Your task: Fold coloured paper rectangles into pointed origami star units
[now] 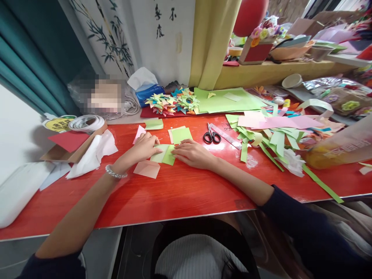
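Green paper (pixel 166 156), paler on its left part, lies on the red table (pixel 186 193) between the two hands; whether it is one folded piece or two, I cannot tell. At its nine o'clock, the left hand (pixel 147 145) curls its fingers by the edge, though a pinch cannot be made out. At three o'clock, the right hand (pixel 193 154) lies low with fingers stretched and close together, tips touching the paper. Near its eight o'clock sits a peach paper piece (pixel 147 169); at one o'clock, a green square (pixel 181 135). Black-handled scissors (pixel 212 138) rest toward two o'clock, beside a ruler (pixel 225 136). Farther out, two multicoloured folded-paper rings (pixel 161 104) stand around twelve, a heap of paper strips (pixel 271 131) spreads past two, and a white tape roll (pixel 87 123) lies near ten.
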A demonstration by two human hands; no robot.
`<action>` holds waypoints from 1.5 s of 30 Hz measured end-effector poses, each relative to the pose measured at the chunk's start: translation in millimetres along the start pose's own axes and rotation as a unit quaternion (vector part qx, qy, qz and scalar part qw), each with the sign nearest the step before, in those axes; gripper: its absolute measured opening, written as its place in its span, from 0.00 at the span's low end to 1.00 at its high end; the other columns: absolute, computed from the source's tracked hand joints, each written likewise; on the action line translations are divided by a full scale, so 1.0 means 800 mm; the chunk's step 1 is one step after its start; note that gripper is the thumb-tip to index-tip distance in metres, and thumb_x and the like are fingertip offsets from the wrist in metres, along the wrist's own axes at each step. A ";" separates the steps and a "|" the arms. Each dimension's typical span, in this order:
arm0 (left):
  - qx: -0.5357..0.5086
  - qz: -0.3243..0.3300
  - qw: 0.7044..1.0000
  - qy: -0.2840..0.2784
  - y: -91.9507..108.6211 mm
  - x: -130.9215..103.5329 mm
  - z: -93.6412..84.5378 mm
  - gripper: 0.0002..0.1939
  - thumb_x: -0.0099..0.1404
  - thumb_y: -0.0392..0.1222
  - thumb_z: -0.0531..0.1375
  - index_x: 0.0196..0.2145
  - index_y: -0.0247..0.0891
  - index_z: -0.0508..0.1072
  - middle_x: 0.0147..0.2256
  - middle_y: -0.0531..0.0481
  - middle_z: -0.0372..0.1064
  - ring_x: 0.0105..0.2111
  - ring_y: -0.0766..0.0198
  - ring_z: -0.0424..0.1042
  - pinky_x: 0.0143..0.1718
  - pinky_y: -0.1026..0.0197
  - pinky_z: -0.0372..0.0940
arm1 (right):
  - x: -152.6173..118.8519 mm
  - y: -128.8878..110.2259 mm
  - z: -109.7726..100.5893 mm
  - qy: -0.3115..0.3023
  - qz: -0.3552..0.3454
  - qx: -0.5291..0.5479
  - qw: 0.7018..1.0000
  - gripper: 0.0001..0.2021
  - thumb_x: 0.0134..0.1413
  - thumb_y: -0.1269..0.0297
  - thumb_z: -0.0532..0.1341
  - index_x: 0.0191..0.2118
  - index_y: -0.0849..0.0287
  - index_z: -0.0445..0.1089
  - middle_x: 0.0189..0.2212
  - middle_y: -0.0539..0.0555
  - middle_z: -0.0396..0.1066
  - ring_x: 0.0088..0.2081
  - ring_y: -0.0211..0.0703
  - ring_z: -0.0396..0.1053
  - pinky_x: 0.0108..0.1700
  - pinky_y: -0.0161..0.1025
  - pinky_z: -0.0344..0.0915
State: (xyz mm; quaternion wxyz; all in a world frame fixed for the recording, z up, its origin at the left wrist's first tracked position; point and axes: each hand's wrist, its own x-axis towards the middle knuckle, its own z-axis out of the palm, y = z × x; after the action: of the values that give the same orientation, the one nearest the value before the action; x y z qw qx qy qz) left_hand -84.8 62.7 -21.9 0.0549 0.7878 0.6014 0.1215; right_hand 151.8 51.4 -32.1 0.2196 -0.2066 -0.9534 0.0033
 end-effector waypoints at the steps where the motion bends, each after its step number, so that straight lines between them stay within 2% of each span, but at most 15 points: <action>1: -0.012 0.000 1.000 -0.004 0.001 0.000 -0.002 0.11 0.53 0.47 0.65 0.31 0.39 0.72 0.36 0.44 0.68 0.40 0.50 0.68 0.39 0.51 0.63 | 0.000 0.000 0.000 0.002 0.000 0.000 1.000 0.18 0.68 0.63 0.48 0.47 0.64 0.72 0.44 0.58 0.76 0.47 0.43 0.72 0.55 0.44 0.61; 5: -0.067 -0.021 0.997 0.012 0.011 0.000 -0.023 0.06 0.59 0.41 0.60 0.27 0.40 0.67 0.28 0.51 0.70 0.28 0.62 0.68 0.29 0.60 0.61 | -0.002 0.002 -0.001 0.011 -0.009 0.003 1.000 0.19 0.68 0.63 0.47 0.46 0.66 0.73 0.40 0.60 0.77 0.45 0.45 0.73 0.53 0.45 0.62; 7: -0.121 -0.043 0.985 0.116 0.017 -0.001 -0.037 0.03 0.60 0.40 0.60 0.30 0.40 0.67 0.28 0.52 0.71 0.29 0.63 0.69 0.30 0.60 0.62 | -0.003 0.002 0.000 0.018 0.007 0.038 0.999 0.18 0.67 0.63 0.48 0.45 0.65 0.73 0.40 0.60 0.76 0.44 0.46 0.73 0.52 0.46 0.63; 10: -0.266 -0.028 0.918 0.292 0.030 -0.003 -0.052 0.05 0.60 0.38 0.60 0.36 0.40 0.68 0.32 0.51 0.69 0.30 0.66 0.69 0.31 0.62 0.64 | -0.002 0.001 -0.002 0.066 0.094 0.189 0.975 0.14 0.65 0.61 0.53 0.46 0.61 0.72 0.44 0.58 0.75 0.47 0.45 0.72 0.51 0.46 0.65; 13: -0.425 -0.010 0.861 0.279 0.049 -0.009 -0.056 0.10 0.61 0.39 0.60 0.40 0.40 0.67 0.30 0.53 0.65 0.22 0.70 0.66 0.20 0.66 0.62 | 0.003 -0.004 -0.012 0.149 0.218 0.430 0.863 0.15 0.60 0.56 0.58 0.49 0.57 0.70 0.48 0.56 0.73 0.48 0.43 0.72 0.52 0.44 0.67; 15: -0.470 -0.012 0.850 0.237 0.065 -0.016 -0.054 0.10 0.61 0.39 0.61 0.41 0.39 0.68 0.28 0.54 0.64 0.20 0.71 0.65 0.17 0.67 0.62 | 0.007 -0.010 -0.022 0.182 0.249 0.549 0.777 0.17 0.57 0.53 0.60 0.49 0.56 0.70 0.47 0.55 0.73 0.45 0.42 0.73 0.50 0.43 0.69; 17: -0.442 -0.009 0.867 0.228 0.080 -0.025 -0.050 0.10 0.61 0.40 0.60 0.41 0.38 0.69 0.27 0.54 0.64 0.21 0.70 0.66 0.18 0.67 0.63 | 0.010 -0.016 -0.032 0.205 0.260 0.605 0.724 0.16 0.56 0.52 0.61 0.45 0.57 0.72 0.43 0.54 0.75 0.40 0.41 0.75 0.48 0.42 0.71; 21: -0.205 0.067 0.922 0.323 0.098 -0.040 -0.041 0.08 0.65 0.39 0.58 0.42 0.39 0.72 0.32 0.51 0.70 0.31 0.67 0.70 0.32 0.62 0.68 | 0.010 -0.028 -0.046 0.241 0.298 0.632 0.673 0.14 0.55 0.54 0.61 0.41 0.59 0.73 0.34 0.51 0.76 0.34 0.39 0.75 0.45 0.42 0.73; 24: -0.089 0.159 0.914 0.361 0.102 -0.045 -0.037 0.09 0.65 0.36 0.57 0.44 0.39 0.72 0.36 0.48 0.72 0.37 0.63 0.72 0.42 0.57 0.69 | 0.009 -0.031 -0.046 0.246 0.304 0.654 0.647 0.14 0.54 0.54 0.62 0.40 0.59 0.73 0.33 0.51 0.76 0.36 0.40 0.75 0.46 0.43 0.73; 27: -0.079 0.237 0.906 0.340 0.103 -0.047 -0.037 0.10 0.65 0.33 0.56 0.45 0.37 0.72 0.45 0.44 0.72 0.47 0.61 0.72 0.50 0.55 0.69 | 0.008 -0.031 -0.044 0.240 0.300 0.681 0.624 0.14 0.53 0.54 0.63 0.39 0.60 0.73 0.33 0.52 0.76 0.36 0.41 0.76 0.47 0.44 0.72; 31: -0.068 0.305 0.903 0.294 0.102 -0.046 -0.035 0.13 0.67 0.32 0.54 0.49 0.38 0.70 0.50 0.45 0.71 0.53 0.60 0.69 0.53 0.52 0.69 | 0.010 -0.030 -0.045 0.250 0.304 0.688 0.610 0.17 0.51 0.49 0.63 0.35 0.59 0.72 0.33 0.54 0.76 0.36 0.42 0.75 0.46 0.45 0.73; 36: -0.039 0.354 0.894 0.272 0.095 -0.043 -0.025 0.20 0.66 0.31 0.55 0.55 0.40 0.65 0.53 0.46 0.69 0.56 0.59 0.66 0.54 0.49 0.69 | 0.012 -0.033 -0.050 0.244 0.319 0.663 0.632 0.22 0.52 0.42 0.60 0.32 0.60 0.72 0.29 0.54 0.74 0.37 0.42 0.74 0.46 0.44 0.73; 40: -0.042 0.361 0.893 0.266 0.098 -0.045 -0.025 0.20 0.65 0.30 0.56 0.54 0.40 0.66 0.51 0.46 0.71 0.55 0.59 0.67 0.52 0.50 0.69 | 0.009 -0.035 -0.050 0.234 0.293 0.654 0.657 0.18 0.52 0.46 0.61 0.34 0.58 0.72 0.33 0.52 0.74 0.39 0.40 0.73 0.49 0.42 0.71; 43: -0.078 0.328 0.901 0.272 0.106 -0.047 -0.036 0.13 0.65 0.32 0.56 0.47 0.41 0.71 0.45 0.48 0.74 0.49 0.60 0.70 0.50 0.52 0.69 | 0.007 -0.033 -0.048 0.239 0.285 0.624 0.687 0.13 0.52 0.52 0.63 0.34 0.57 0.72 0.34 0.50 0.73 0.39 0.38 0.72 0.50 0.42 0.70; 45: -0.116 0.253 0.917 0.285 0.109 -0.048 -0.044 0.09 0.66 0.35 0.56 0.43 0.40 0.73 0.42 0.48 0.74 0.45 0.61 0.71 0.48 0.53 0.68 | 0.007 -0.032 -0.046 0.235 0.283 0.609 0.703 0.11 0.53 0.55 0.62 0.35 0.58 0.70 0.33 0.51 0.73 0.38 0.39 0.72 0.49 0.42 0.70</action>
State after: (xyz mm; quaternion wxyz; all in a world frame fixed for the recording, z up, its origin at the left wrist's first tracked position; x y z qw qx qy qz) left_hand -21.6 0.0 27.7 -0.0608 0.8337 0.3536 0.4197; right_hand 153.1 27.2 6.0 0.5036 -0.2819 -0.5578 0.5964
